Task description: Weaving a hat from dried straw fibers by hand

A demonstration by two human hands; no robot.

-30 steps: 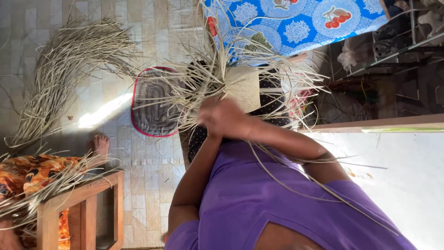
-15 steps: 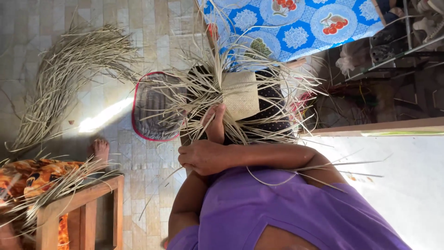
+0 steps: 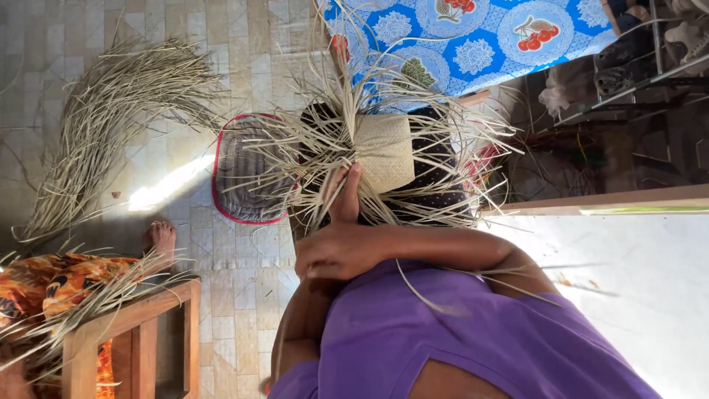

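**A:** What is on the far left?

**B:** A big loose pile of straw lies on the floor. Near it is another person's bare foot. Then comes a round mat with a red edge.

**A:** And what are you doing?

**B:** It looks like you are weaving. Your right hand is in the middle, with its grip curled together like a fist. One finger sticks out straight and presses on the near edge of the woven piece. I cannot tell if the fist holds any straw.

**A:** And your left hand?

**B:** It is tucked under the right one, so I cannot tell its grip.

**A:** Where is the woven piece?

**B:** Just past your finger, with loose strands poking out all around. I think the next move needs one strand picked and pulled tight.
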